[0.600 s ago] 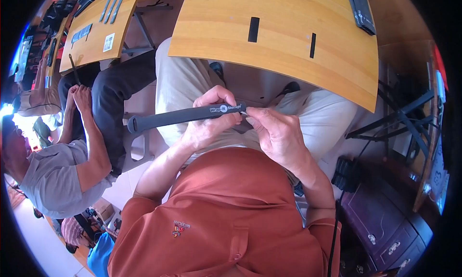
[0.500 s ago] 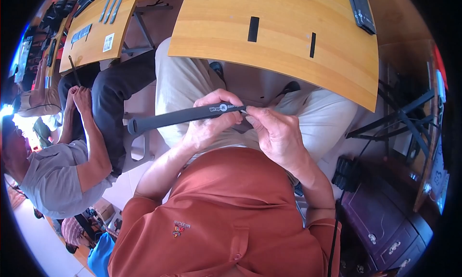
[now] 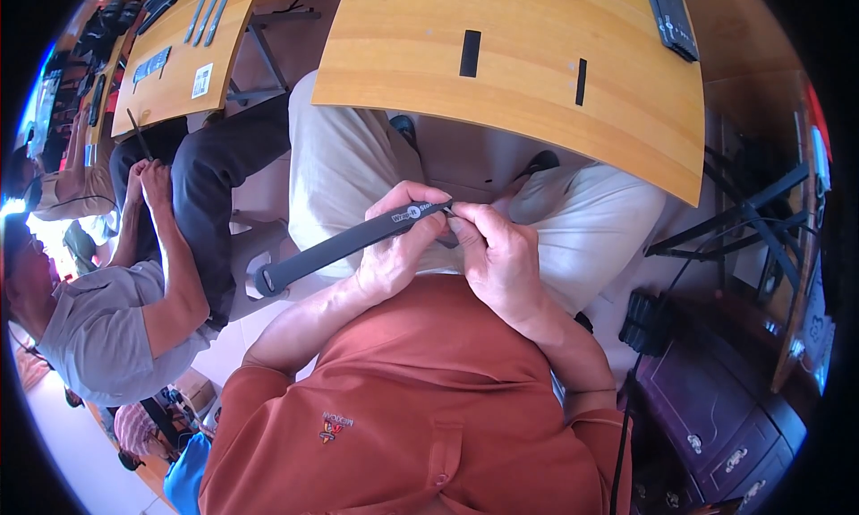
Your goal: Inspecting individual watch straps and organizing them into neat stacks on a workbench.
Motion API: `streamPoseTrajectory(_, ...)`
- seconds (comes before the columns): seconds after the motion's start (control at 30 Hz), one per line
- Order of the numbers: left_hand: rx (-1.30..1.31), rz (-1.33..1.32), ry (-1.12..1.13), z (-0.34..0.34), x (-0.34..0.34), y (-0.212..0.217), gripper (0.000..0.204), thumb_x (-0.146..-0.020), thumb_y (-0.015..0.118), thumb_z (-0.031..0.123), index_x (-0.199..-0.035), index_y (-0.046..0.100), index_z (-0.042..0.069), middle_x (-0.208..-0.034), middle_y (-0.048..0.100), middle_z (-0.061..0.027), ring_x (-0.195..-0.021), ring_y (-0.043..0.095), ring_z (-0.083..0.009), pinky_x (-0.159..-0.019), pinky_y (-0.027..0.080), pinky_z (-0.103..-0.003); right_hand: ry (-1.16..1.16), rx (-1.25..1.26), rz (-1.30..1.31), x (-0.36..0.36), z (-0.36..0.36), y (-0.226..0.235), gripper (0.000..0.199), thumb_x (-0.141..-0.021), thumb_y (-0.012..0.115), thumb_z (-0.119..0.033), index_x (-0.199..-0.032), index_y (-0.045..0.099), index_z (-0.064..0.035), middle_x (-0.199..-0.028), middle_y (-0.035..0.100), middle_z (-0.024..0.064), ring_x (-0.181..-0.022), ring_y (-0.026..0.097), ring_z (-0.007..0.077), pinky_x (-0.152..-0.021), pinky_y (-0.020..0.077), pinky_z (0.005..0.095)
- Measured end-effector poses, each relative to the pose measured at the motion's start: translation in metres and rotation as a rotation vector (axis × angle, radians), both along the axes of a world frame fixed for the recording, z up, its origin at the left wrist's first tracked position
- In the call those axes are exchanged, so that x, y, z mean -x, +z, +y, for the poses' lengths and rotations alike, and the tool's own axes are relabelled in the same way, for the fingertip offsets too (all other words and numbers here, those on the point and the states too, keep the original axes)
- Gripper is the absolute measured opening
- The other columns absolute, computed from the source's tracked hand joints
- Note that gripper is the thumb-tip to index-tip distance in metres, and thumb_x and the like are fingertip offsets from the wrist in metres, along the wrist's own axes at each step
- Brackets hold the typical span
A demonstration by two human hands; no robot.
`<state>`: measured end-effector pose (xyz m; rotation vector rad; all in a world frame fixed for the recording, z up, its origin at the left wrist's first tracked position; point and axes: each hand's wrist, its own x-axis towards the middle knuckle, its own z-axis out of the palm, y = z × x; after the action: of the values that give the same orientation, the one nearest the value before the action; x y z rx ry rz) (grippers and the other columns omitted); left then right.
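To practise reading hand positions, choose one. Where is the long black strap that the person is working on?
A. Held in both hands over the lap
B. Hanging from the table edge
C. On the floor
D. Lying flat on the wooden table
A: the left hand grips the black strap while the right hand pinches its end, above the lap, below the wooden table.

One long black grip [image 3: 344, 242] at centre. Two wooden tables: one [image 3: 537, 76] at twelve o'clock, one [image 3: 179, 59] at ten. Two black slots [image 3: 470, 53] in the near table. One other person [image 3: 98, 318] at nine o'clock.
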<state>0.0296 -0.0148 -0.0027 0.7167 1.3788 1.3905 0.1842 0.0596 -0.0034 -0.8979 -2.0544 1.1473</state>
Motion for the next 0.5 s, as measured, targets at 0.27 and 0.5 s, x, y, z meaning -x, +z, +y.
streamPoseTrajectory(0.27,0.031,-0.067,-0.002,-0.0021,-0.0030,-0.0056,0.021,-0.095,0.060,0.001,-0.116,0.061,-0.002,-0.093,0.069,-0.0071,-0.089,0.065,-0.0133,-0.085,0.053,-0.029,-0.008,-0.311,-0.074,0.0024,0.0028,-0.0063,0.030,-0.085,0.070,0.002,-0.114,0.067,-0.0008,-0.089,0.075,0.0133,-0.076,0.074,0.0290,-0.063,0.0596,0.0401)
streamPoseTrajectory(0.5,0.062,0.033,-0.041,0.0013,0.0004,-0.0070,0.021,-0.096,0.059,0.003,-0.117,0.061,-0.002,-0.093,0.069,-0.0076,-0.089,0.065,-0.0129,-0.085,0.052,-0.029,-0.016,-0.276,-0.071,0.0036,0.0046,-0.0086,0.029,-0.088,0.072,0.004,-0.116,0.067,-0.0004,-0.081,0.073,0.0172,-0.069,0.072,0.0335,-0.060,0.0569,0.0422)
